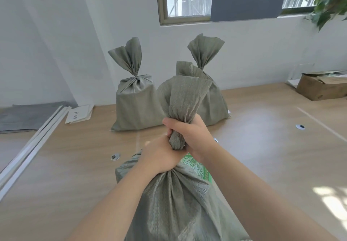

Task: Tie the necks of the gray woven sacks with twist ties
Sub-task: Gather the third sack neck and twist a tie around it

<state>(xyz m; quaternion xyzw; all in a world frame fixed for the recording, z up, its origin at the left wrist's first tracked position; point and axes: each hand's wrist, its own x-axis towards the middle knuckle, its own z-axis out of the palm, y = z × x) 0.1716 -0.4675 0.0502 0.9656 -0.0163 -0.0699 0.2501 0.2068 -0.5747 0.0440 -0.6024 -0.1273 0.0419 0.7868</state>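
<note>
At the near edge of the bench point(262, 137), the sack point(169, 203) stands with its neck point(176, 141) gripped by both hands, left hand point(161, 154) under right hand point(193, 133). I would keep the gathers tight while one hand fetches a tie. Writing on the paper point(79, 114) is too small to read.

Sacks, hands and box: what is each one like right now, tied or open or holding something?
Near sack: neck bunched, held by both hands, no tie visible.
Left hand: grips the neck low.
Right hand: grips the neck higher.
Far left sack: upright, neck cinched shut.
Far right sack: upright, neck cinched shut.
Cardboard box: flaps open.
</note>
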